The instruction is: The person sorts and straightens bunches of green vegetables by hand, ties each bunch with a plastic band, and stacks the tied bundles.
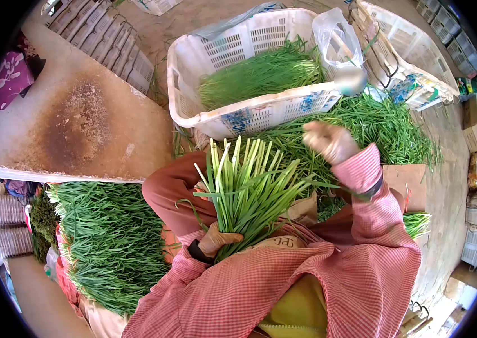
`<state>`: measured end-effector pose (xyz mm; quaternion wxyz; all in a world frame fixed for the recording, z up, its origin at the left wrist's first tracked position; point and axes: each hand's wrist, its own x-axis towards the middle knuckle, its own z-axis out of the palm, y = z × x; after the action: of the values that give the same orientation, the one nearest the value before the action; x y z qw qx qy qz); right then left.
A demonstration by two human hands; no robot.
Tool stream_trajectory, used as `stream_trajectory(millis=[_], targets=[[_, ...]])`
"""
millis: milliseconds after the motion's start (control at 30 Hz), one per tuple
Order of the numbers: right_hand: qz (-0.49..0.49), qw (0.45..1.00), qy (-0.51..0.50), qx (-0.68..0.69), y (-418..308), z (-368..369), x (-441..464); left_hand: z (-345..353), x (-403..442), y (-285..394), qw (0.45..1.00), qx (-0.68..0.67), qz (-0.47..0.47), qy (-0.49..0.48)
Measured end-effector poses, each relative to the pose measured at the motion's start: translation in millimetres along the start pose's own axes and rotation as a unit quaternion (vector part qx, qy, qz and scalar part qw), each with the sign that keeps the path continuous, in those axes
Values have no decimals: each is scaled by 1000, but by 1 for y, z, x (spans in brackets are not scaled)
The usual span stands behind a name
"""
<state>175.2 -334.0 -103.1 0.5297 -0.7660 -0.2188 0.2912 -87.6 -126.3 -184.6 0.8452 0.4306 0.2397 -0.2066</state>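
Observation:
My left hand [220, 240], in a thin glove, is wrapped round a bunch of garlic chives [244, 191]. The pale stem ends point up and away from me, fanned out, while the leaf ends lie toward my lap. Raised to the right of the bunch, apart from it, is my right hand [333, 143], also gloved and slightly blurred. Its fingers look curled in, and whatever they may hold is hidden. Below and behind that hand spreads a heap of loose green leaves [373, 127] on the floor.
A white plastic crate [199, 118] holding chives [261, 73] stands ahead, with a clear plastic bag [337, 36] on its corner. Another crate [418, 42] is at right. A large pile of chives [106, 248] lies left, beside a stained board [137, 121]. Cardboard [413, 177] lies right.

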Motion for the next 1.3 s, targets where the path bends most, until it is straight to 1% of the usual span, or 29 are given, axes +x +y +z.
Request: stream_trajectory(millis=[33, 67, 100, 133, 167, 233, 300, 333, 367, 400, 500, 533, 567, 600, 667, 733, 767, 833, 867, 900, 967, 1067, 1100, 1133, 1167, 1200, 1233, 1267, 1300], targets=[[72, 959, -77, -265, -20, 19, -9, 3, 0, 1, 1000, 0, -3, 11], [42, 881, -189, -431, -1, 39, -2, 6, 0, 1, 1000, 16, 13, 8], [6, 834, -210, -511, 15, 62, -3, 8, -1, -2, 1000, 17, 12, 8], [-2, 841, -236, -488, 18, 74, 1, 9, -1, -5, 999, 12, 33, 13], [-40, 894, -225, -385, 32, 85, 1, 10, -2, -7, 998, 7, 55, 20], [71, 867, -292, -398, 24, 82, 16, 9, -5, -9, 998, -2, 59, 22], [9, 810, -167, -562, 43, 58, 35, 9, -7, -8, 998, -14, 61, 20], [138, 950, -5, -281, 41, 41, 32, 11, -8, -6, 998, -17, 51, 14], [247, 955, 159, 38, 39, 24, 28, 13, -8, -5, 999, -20, 41, 7], [247, 955, 161, 38, 47, 6, 29, 14, -8, -4, 999, -19, 40, 5], [283, 915, 116, -262, 68, -40, 38, 16, -7, -2, 999, -20, 35, 14], [191, 795, 114, -565, 71, -20, 29, 17, -6, -4, 998, -1, 58, 30], [160, 802, 72, -571, 39, -1, 13, 18, -5, -6, 996, 16, 81, 45], [65, 867, 41, -493, 37, 19, -2, 18, -3, -6, 996, 16, 78, 47], [65, 896, -195, -393, 10, 65, -12, 19, -3, -8, 993, 47, 52, 89], [26, 830, -317, -458, 11, 103, -13, 18, -2, -8, 995, 15, 69, 73], [-4, 890, -246, -384, 24, 111, -22, 16, -3, -7, 994, -18, 87, 59], [46, 945, -258, -194, 42, 102, -14, 4, -9, -7, 993, -49, 105, 18], [-14, 974, -205, -94, 55, 99, -9, -5, -12, -11, 990, -132, 56, 2], [25, 980, -146, 134, 66, 96, -7, -12, -13, -14, 977, -213, 6, -18], [257, 862, -66, 432, 31, 64, -5, -12, -13, -11, 980, -198, 6, -28], [168, 665, -110, 719, 63, 17, 10, -10, -12, -6, 990, -130, 15, -50], [142, 661, -10, 737, 64, -2, 13, -13, -10, -7, 990, -130, 12, -51], [80, 701, 23, 708, 71, -26, 25, -18, -8, -10, 993, -98, 29, -56], [20, 874, 198, 443, 94, -47, 39, -21, -8, -13, 995, -65, 43, -62], [85, 951, 251, 157, 106, -54, 32, -19, -9, -12, 996, -73, 35, -47], [143, 938, 280, -144, 111, -59, 27, -12, -11, -7, 996, -71, 32, -53], [280, 922, 151, -221, 60, -43, 1, -3, -13, 2, 996, -61, 48, -41], [276, 947, 90, -138, 57, -25, -20, 3, -13, 6, 996, -54, 65, -27]])
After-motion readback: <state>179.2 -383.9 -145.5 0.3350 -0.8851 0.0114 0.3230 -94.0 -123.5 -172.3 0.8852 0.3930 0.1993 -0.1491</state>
